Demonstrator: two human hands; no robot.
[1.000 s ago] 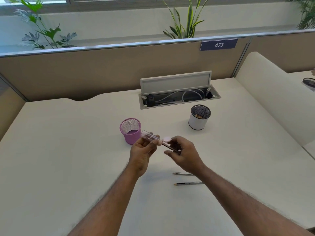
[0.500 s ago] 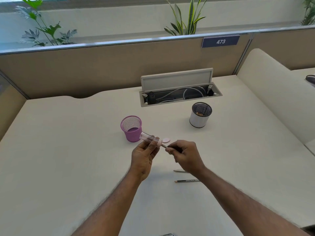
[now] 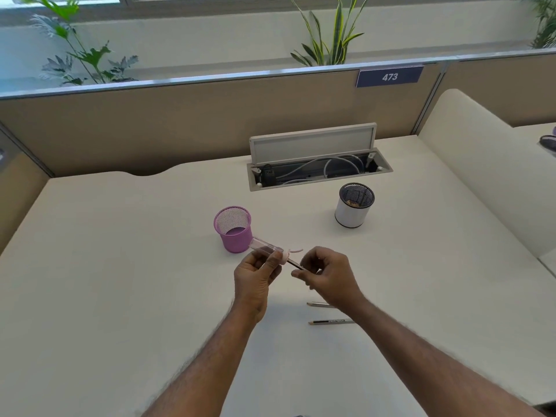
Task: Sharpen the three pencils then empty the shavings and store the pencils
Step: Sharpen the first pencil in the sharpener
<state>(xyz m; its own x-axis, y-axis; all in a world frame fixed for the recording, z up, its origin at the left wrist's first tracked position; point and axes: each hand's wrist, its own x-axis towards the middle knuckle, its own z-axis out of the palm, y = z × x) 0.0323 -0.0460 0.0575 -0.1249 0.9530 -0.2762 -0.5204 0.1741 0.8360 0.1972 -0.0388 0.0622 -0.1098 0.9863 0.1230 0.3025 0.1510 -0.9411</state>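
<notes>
Grips a clear tube sharpener (image 3: 264, 247) in the left hand (image 3: 254, 278), fingers and thumb curled round its body. Pinches a dark pencil (image 3: 296, 264) between thumb and curled fingers of the right hand (image 3: 329, 273), with the tip inside the sharpener's pink end and the pink flip lid (image 3: 296, 250) standing open just above. Holds both above the pale desk (image 3: 120, 296). Points the tube's clear end toward a pink mesh cup (image 3: 233, 233), overlapping its lower wall in this view; cannot tell whether touching.

Shows 2 more pencils flat on the desk beside the right wrist: a farther pencil (image 3: 319, 304), partly hidden by the wrist, and a nearer pencil (image 3: 331, 321), roughly parallel and apart. Shows a white cup (image 3: 350, 215) with a black mesh liner farther back on the right, well apart from both hands, with something brownish inside, too small to tell.

Farther back, finds an open cable tray (image 3: 319, 176) sunk in the desk, lid upright, white cables inside. Ends at a tan divider (image 3: 180, 121) bearing a blue plate (image 3: 389, 76) marked 473, with green plants (image 3: 328, 34) beyond.
</notes>
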